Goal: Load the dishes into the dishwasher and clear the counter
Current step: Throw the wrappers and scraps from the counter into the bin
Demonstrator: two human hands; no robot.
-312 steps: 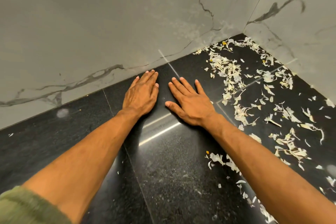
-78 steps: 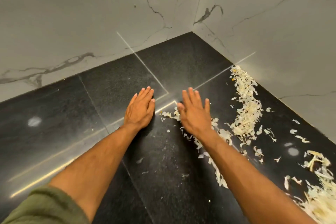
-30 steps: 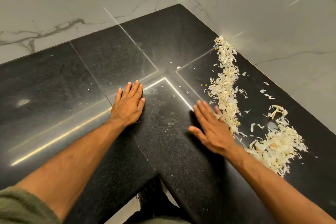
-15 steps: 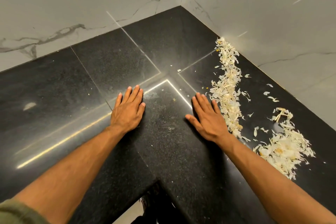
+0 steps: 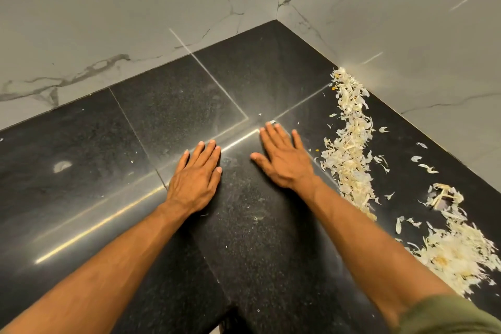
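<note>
I am pressing my right hand point(image 5: 284, 161) flat on the black counter point(image 5: 176, 116) at centre frame, fingers straight, holding nothing; my left hand point(image 5: 196, 175) is lying flat beside it, also holding nothing. The pale peelings point(image 5: 349, 149) are sitting in a ridge just right of my right hand, with a second heap point(image 5: 455, 255) at lower right. They are looking papery, light and easily scattered, so I am judging that sweeping with the hand's edge will be better than pinching.
</note>
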